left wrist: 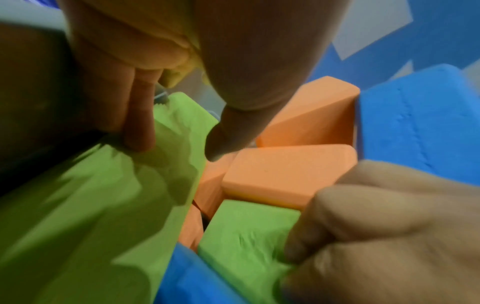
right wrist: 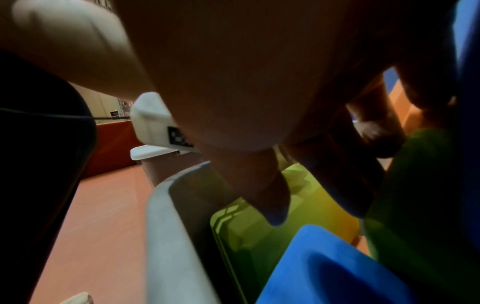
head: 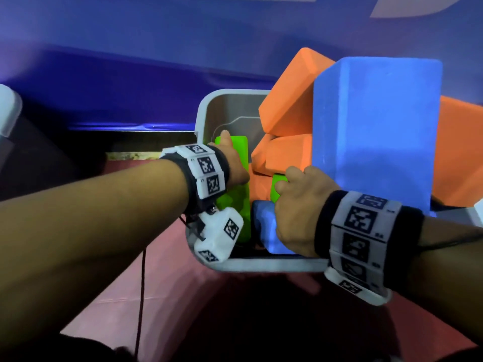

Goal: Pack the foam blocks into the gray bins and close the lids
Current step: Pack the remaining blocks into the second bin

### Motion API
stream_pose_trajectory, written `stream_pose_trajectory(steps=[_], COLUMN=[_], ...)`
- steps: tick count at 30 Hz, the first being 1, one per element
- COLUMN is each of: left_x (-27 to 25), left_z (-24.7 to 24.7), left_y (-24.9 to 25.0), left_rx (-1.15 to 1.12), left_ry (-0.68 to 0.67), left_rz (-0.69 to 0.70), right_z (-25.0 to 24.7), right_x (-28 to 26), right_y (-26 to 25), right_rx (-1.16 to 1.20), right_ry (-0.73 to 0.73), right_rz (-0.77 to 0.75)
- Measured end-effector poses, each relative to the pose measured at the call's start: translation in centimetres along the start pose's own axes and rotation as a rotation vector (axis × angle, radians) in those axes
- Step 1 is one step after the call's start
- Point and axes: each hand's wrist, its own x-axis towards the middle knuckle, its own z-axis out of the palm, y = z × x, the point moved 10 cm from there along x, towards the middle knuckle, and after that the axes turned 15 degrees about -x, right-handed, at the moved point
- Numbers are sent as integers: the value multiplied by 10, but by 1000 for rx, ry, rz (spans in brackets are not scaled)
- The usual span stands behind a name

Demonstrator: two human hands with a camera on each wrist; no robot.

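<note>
Now both hands work inside the gray bin (head: 209, 108): left hand (head: 232, 163) fingers clasp the tall green block (head: 235, 205), right hand (head: 300, 205) fingers curl around the small green block (head: 277, 189).

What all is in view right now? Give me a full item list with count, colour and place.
gray bin: one, gray, centre, open, with foam blocks inside.
green blocks: two; a long one along the bin's left wall, a smaller one mid-bin.
orange blocks: at least four; one sticking up above the rim, one below it, more partly hidden, one at far right.
blue blocks: two; a big one standing high on the right, a small one at the near wall.
second bin: one, pale rim, far left edge.
floor: reddish.
left hand: grips the long green block.
right hand: fingers curled on the smaller green block.
</note>
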Motion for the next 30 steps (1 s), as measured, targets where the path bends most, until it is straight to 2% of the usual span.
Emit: stream_pose_trajectory(steps=[3, 8, 11, 14, 19, 23, 26, 30], left_x=[10, 23, 34, 35, 18, -3, -27, -56], left_z=[0, 21, 12, 2, -11, -40, -65, -107], left_y=[14, 13, 22, 27, 32, 35, 32, 49], left_rx=[-120, 35, 66, 63, 101, 27, -102, -249], left_ry=[0, -74, 3, 108, 122, 155, 242, 384], left_rz=[63, 11, 52, 31, 20, 111, 179, 422], right_z=[-5, 3, 4, 4, 4, -2, 0, -1], right_x=[3, 5, 6, 5, 6, 6, 8, 14], right_y=[5, 4, 5, 6, 8, 18, 31, 45], right_rx=[28, 83, 92, 110, 154, 264, 471, 807], right_ry=[41, -36, -23, -23, -10, -6, -92, -100], right_rz=[27, -16, -6, -2, -6, 26, 106, 222])
